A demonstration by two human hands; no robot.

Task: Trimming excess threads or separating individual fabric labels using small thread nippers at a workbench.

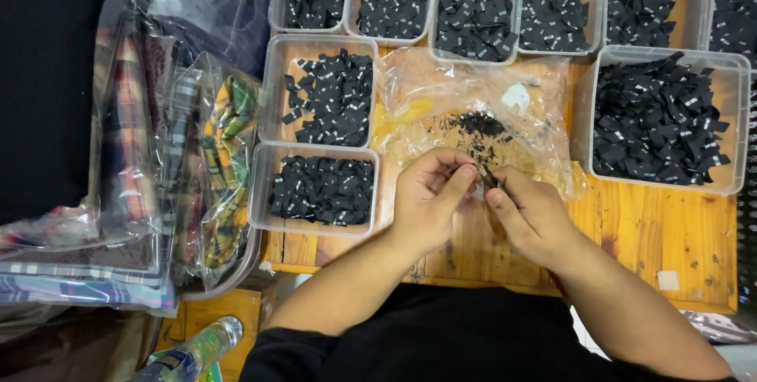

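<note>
Evidently pinched between left hand [430, 197] and right hand [530, 212] — small black woven fabric label [488, 176], light, limp, best gripped at edges.

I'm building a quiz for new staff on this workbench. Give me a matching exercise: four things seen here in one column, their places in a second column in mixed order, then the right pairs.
Things:
1. small black fabric label
2. crumpled clear plastic bag
3. large clear plastic tub of black labels
4. clear plastic bottle

Places:
A. at the bottom left, below the wooden table
B. right of the hands
C. pinched between the left hand and right hand
D. flat on the table just beyond the hands

Pairs: 1-C, 2-D, 3-B, 4-A
</note>
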